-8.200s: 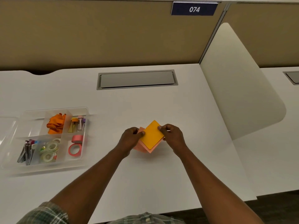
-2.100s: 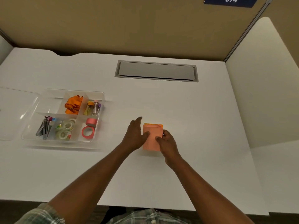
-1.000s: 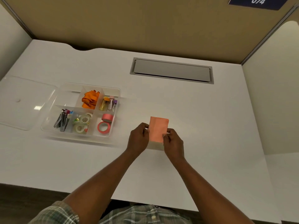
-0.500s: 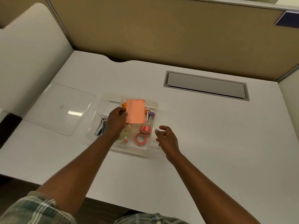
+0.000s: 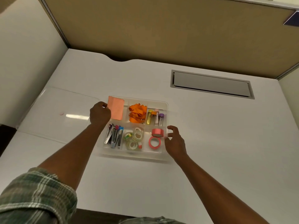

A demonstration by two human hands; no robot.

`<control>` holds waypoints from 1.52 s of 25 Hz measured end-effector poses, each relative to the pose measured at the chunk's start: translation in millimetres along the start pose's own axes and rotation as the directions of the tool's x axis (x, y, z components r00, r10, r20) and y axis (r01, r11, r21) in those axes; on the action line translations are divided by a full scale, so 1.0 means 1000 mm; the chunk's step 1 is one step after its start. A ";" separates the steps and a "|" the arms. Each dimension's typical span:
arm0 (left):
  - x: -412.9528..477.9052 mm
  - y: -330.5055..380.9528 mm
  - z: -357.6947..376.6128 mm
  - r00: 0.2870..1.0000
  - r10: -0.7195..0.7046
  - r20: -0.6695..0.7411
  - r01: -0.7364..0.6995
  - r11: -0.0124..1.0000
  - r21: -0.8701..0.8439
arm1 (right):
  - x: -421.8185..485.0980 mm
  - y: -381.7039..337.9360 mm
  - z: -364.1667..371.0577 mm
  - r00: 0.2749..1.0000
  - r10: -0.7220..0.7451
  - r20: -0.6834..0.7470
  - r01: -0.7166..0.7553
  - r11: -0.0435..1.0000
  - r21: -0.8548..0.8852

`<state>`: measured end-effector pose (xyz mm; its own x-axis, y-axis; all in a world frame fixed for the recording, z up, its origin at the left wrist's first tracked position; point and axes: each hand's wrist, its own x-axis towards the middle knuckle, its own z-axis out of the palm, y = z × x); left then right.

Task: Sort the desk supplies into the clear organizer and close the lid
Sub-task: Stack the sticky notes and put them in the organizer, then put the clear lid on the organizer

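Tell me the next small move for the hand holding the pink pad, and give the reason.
Probably let go: the left hand holds the pink sticky pad by its left edge, already in the far-left compartment of the clear organizer. The right hand rests open at the organizer's right wall. The lid lies off to the left, so it comes next.

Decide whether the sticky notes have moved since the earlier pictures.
Yes. The sticky notes, earlier right of the clear organizer, now sit in its far-left compartment, held by the left hand.
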<state>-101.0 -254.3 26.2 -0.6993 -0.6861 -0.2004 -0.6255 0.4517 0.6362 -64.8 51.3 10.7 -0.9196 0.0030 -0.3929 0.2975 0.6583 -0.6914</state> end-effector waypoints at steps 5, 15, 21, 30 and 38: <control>0.016 -0.008 0.003 0.996 0.087 0.035 -0.091 0.989 0.120 | -0.003 -0.003 0.004 1.000 0.006 -0.027 -0.007 1.000 -0.009; 0.030 -0.060 -0.009 0.996 -0.013 -0.086 0.026 0.988 0.155 | -0.002 -0.001 0.007 0.999 0.027 -0.034 -0.028 0.999 -0.021; 0.033 -0.100 -0.012 0.999 -0.032 0.007 0.025 0.885 0.465 | -0.002 0.001 0.009 0.999 0.010 -0.036 -0.012 0.999 -0.040; 0.027 -0.077 -0.024 0.985 0.157 -0.069 -0.114 0.899 0.423 | -0.001 0.001 0.007 1.000 0.005 -0.025 -0.006 0.999 -0.038; 0.011 0.010 -0.051 0.803 0.524 -0.285 -0.431 0.840 0.329 | -0.003 -0.004 0.003 1.000 -0.001 0.000 0.001 1.000 -0.016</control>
<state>-97.7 -286.2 68.2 -0.7906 -0.4764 0.3847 -0.3376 0.8632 0.3753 -62.3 46.3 12.4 -0.9198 0.0028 -0.3924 0.2929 0.6704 -0.6818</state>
